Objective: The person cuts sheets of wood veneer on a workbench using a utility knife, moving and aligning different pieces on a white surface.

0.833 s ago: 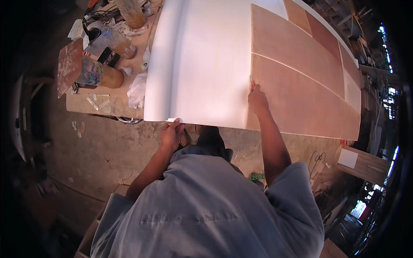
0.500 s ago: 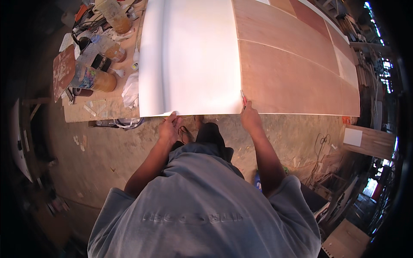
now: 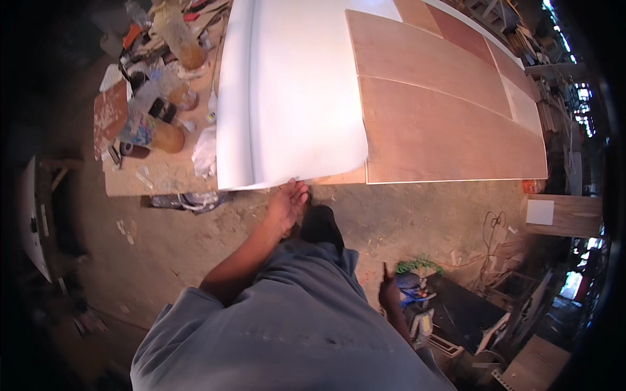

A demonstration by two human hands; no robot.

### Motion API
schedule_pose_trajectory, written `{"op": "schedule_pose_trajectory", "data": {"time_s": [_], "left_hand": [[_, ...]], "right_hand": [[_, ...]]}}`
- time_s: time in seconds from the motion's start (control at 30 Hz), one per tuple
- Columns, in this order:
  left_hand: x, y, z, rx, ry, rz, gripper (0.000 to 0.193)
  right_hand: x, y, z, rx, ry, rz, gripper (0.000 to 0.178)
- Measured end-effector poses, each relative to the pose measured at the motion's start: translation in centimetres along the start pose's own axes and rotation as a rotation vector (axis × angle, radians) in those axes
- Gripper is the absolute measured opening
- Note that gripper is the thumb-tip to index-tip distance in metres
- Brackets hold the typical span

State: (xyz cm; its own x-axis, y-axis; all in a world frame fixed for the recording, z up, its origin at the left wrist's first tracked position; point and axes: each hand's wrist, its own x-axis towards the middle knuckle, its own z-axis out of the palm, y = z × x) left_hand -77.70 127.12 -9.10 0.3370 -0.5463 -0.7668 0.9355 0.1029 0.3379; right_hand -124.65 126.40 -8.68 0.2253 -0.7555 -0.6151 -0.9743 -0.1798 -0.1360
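A large white sheet (image 3: pixel 297 98) with a rolled or curved left side lies over the table. My left hand (image 3: pixel 287 203) is closed at its near edge, fingertips pinching the sheet. The sheet's near right corner is rounded and curls up off the tabletop. My right hand (image 3: pixel 389 293) hangs low by my right side, in shadow; its fingers look closed, and a thin dark shape sticks up from it that I cannot identify. Right of the sheet lie reddish-brown wood panels (image 3: pixel 450 137), edge to edge.
Plastic containers of amber stuff (image 3: pixel 166 137), a crumpled white cloth (image 3: pixel 205 152) and loose tools crowd the table's left end. Below on the right are a dark flat panel (image 3: pixel 466 313), a blue item (image 3: pixel 409 287) and a green plant-like bunch (image 3: pixel 419 264). A wooden board (image 3: pixel 567 215) stands farther right.
My right hand has left the sheet's right edge, with the red-handled cutter it held there, and dropped to my side. My left hand moved right; the sheet's near right corner has lifted.
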Motion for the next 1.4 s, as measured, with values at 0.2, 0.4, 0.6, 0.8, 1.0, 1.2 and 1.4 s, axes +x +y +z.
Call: {"op": "schedule_pose_trajectory", "data": {"time_s": [0.2,0.4,0.6,0.8,1.0,1.2,1.4], "left_hand": [[-0.1,-0.2,3.4,-0.227,0.106,-0.087,0.027],[5.1,-3.0,4.1,-0.173,0.288,0.137,0.019],[2.3,1.2,7.3,-0.347,0.162,0.517,0.016],[0.4,2.2,6.0,-0.328,0.155,0.709,0.022],[2.2,1.3,4.6,-0.388,0.203,0.766,0.016],[2.6,-1.6,6.2,-0.200,0.247,0.728,0.008],[3.8,-10.0,5.0,-0.203,0.230,0.216,0.022]], "right_hand": [[2.9,0.8,-2.9,0.701,0.126,0.354,0.027],[9.2,-1.3,-5.3,0.756,0.107,0.125,0.025],[12.3,6.3,-7.7,0.799,0.042,0.082,0.027],[16.2,14.3,-8.9,0.867,0.000,0.131,0.029],[18.6,17.7,-11.0,0.940,0.003,0.128,0.029],[20.0,17.4,-13.2,1.000,0.120,0.088,0.035],[24.8,7.7,-17.2,1.176,0.148,-0.241,0.042]]}}
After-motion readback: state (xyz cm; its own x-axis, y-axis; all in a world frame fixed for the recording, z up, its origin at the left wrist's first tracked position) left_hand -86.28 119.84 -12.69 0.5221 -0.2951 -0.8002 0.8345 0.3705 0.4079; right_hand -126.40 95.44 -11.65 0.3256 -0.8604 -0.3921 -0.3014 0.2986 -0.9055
